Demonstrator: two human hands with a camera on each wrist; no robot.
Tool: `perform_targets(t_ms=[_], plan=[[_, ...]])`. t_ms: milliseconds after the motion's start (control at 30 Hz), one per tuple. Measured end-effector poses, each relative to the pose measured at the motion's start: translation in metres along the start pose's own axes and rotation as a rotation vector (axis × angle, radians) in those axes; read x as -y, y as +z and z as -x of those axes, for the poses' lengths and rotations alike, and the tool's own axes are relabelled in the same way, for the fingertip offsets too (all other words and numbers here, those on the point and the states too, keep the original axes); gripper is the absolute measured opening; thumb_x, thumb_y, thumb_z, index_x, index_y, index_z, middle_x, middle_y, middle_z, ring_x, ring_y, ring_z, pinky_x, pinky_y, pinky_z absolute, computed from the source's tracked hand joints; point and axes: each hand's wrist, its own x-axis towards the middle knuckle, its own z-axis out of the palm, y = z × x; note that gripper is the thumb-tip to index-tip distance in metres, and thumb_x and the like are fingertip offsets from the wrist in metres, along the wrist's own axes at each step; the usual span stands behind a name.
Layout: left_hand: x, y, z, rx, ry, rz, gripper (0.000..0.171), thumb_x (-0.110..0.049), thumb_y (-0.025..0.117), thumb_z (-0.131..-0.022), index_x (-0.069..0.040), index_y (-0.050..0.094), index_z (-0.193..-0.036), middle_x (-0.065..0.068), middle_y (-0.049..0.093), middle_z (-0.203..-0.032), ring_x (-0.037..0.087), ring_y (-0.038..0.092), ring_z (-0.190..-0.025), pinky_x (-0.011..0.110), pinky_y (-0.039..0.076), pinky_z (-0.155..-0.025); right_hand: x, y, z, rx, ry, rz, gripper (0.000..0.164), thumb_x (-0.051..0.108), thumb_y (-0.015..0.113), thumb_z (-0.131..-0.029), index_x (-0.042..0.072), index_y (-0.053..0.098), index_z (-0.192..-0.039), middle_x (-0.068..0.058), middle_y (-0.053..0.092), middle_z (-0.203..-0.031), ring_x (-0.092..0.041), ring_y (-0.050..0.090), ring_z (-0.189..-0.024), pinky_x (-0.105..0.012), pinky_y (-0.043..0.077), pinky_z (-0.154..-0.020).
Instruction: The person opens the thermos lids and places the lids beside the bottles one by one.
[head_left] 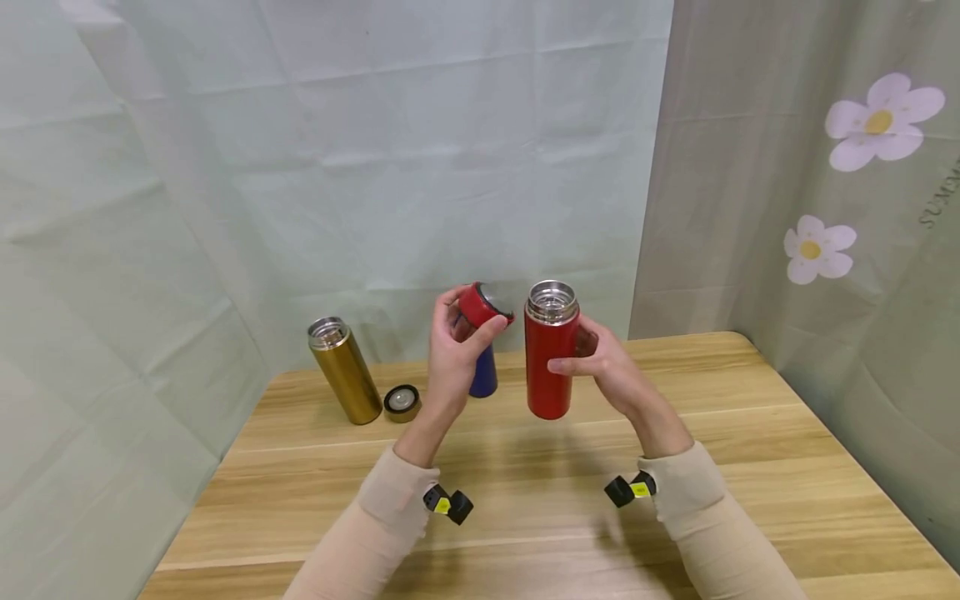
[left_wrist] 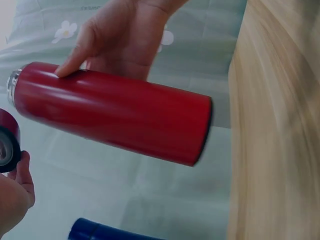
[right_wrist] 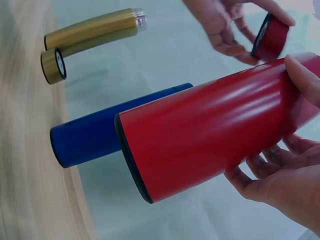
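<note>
the left hand point(head_left: 452, 357) pinches the red lid point(head_left: 477, 307) between thumb and fingers, tilted, near the open steel mouth point(head_left: 552, 302) of the red bottle point(head_left: 547, 367). the right hand point(head_left: 617, 368) grasps that bottle with fingers curled round its body, upright and lifted off the counter point(head_left: 540, 508). a firm grip matters here, as the smooth side could slip. best keep the mouth level, touch only the lid's outer wall, and stay clear of the blue bottle point(head_left: 484, 377) behind the lid.
</note>
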Motion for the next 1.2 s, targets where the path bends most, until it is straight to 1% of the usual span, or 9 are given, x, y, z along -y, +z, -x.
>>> perform_targets(t_ms=[200,333,467,633,767,867,1000,1067,1200], plan=[[0.012,-0.002,0.004,0.053,0.001,-0.061,0.061,-0.010,0.072,-0.097,-0.015,0.050,-0.153,0.011,0.061,-0.131,0.024,0.060,-0.114,0.027,0.054,-0.094,0.003,-0.007,0.002,-0.012,-0.021,-0.004,0.061,0.007,0.072,-0.088,0.009,0.053,-0.146,-0.012,0.065,-0.132,-0.034,0.062,-0.119,-0.045,0.054,-0.099],[0.020,-0.003,0.006,0.054,-0.040,-0.101,0.066,-0.012,0.076,-0.095,-0.013,0.048,-0.154,0.012,0.059,-0.134,0.024,0.057,-0.116,0.026,0.050,-0.095,0.006,-0.009,0.002,-0.029,-0.035,0.006,0.061,0.006,0.071,-0.088,0.009,0.052,-0.146,-0.011,0.064,-0.132,-0.033,0.061,-0.119,-0.044,0.054,-0.099],[0.031,-0.002,0.008,0.048,-0.094,-0.155,0.067,-0.013,0.082,-0.090,-0.012,0.052,-0.149,0.010,0.060,-0.135,0.023,0.056,-0.118,0.034,0.047,-0.101,0.008,-0.010,0.001,-0.049,-0.046,0.016,0.063,0.006,0.071,-0.088,0.009,0.051,-0.147,-0.012,0.063,-0.133,-0.034,0.060,-0.121,-0.043,0.053,-0.100],[0.047,0.000,0.010,0.074,-0.110,-0.227,0.068,-0.016,0.085,-0.088,-0.011,0.056,-0.149,0.009,0.057,-0.136,0.024,0.057,-0.119,0.042,0.047,-0.104,0.010,-0.016,0.002,-0.074,-0.036,0.054,0.064,0.007,0.072,-0.088,0.009,0.050,-0.149,-0.010,0.063,-0.135,-0.033,0.059,-0.123,-0.042,0.053,-0.100],[0.058,0.003,0.011,0.107,-0.117,-0.251,0.067,-0.012,0.084,-0.089,-0.012,0.056,-0.150,0.011,0.049,-0.138,0.024,0.056,-0.121,0.035,0.049,-0.103,0.015,-0.026,0.004,-0.118,-0.051,0.072,0.062,0.006,0.071,-0.089,0.009,0.050,-0.148,-0.010,0.062,-0.134,-0.033,0.058,-0.122,-0.039,0.053,-0.098],[0.065,0.005,0.011,0.118,-0.124,-0.281,0.066,-0.011,0.083,-0.090,-0.014,0.056,-0.151,0.012,0.047,-0.140,0.024,0.055,-0.121,0.032,0.051,-0.101,0.019,-0.033,0.005,-0.134,-0.051,0.069,0.060,0.006,0.070,-0.091,0.009,0.050,-0.148,-0.010,0.061,-0.135,-0.032,0.056,-0.123,-0.038,0.052,-0.098],[0.071,0.006,0.011,0.126,-0.131,-0.332,0.069,-0.014,0.085,-0.089,-0.011,0.054,-0.151,0.013,0.051,-0.139,0.027,0.056,-0.122,0.039,0.052,-0.102,0.021,-0.038,0.004,-0.134,-0.034,0.091,0.060,0.009,0.071,-0.093,0.009,0.049,-0.149,-0.010,0.060,-0.136,-0.031,0.055,-0.124,-0.038,0.051,-0.100],[0.073,0.008,0.011,0.127,-0.139,-0.344,0.072,-0.014,0.087,-0.087,-0.007,0.053,-0.150,0.013,0.053,-0.138,0.029,0.056,-0.124,0.044,0.051,-0.105,0.021,-0.040,0.005,-0.143,-0.025,0.110,0.061,0.010,0.071,-0.093,0.009,0.048,-0.149,-0.010,0.059,-0.137,-0.030,0.055,-0.124,-0.039,0.051,-0.100],[0.079,0.013,0.012,0.114,-0.176,-0.344,0.071,-0.011,0.089,-0.083,-0.006,0.056,-0.146,0.014,0.055,-0.134,0.031,0.056,-0.126,0.046,0.050,-0.107,0.021,-0.046,0.006,-0.170,-0.016,0.143,0.062,0.011,0.072,-0.093,0.010,0.048,-0.150,-0.009,0.058,-0.137,-0.030,0.054,-0.125,-0.039,0.051,-0.099]])
